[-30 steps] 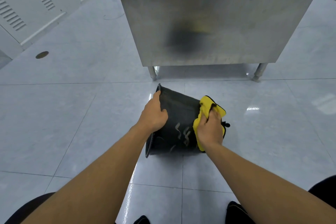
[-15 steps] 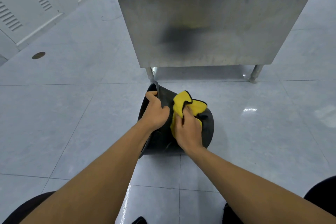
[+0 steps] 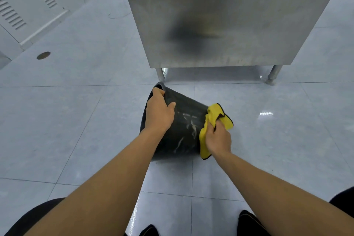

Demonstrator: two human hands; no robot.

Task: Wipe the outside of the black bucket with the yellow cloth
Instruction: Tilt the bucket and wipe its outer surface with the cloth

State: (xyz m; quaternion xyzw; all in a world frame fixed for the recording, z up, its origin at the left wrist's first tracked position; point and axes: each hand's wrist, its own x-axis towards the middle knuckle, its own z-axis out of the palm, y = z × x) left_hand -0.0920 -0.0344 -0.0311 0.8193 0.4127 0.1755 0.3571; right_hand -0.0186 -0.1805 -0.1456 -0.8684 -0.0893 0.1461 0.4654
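Note:
The black bucket [image 3: 183, 128] lies tipped on its side on the tiled floor, its rim to the left and its base to the right. Pale smears streak its outer wall. My left hand [image 3: 159, 113] grips the rim at the top left, fingers curled over the edge. My right hand [image 3: 217, 138] is closed on the yellow cloth [image 3: 214, 119], which has a dark trim. The cloth is pressed against the bucket's wall near the base end, on the right side.
A stainless steel cabinet [image 3: 220, 15] on short legs [image 3: 272, 75] stands just behind the bucket. White louvred doors [image 3: 28, 0] line the far left. A round floor drain [image 3: 43, 55] sits at left. My knees and shoes show along the bottom edge.
My right hand slid the cloth from the middle of the bucket's wall back to its right, base end. The bucket's rim turned away again, and my left hand stayed on the rim.

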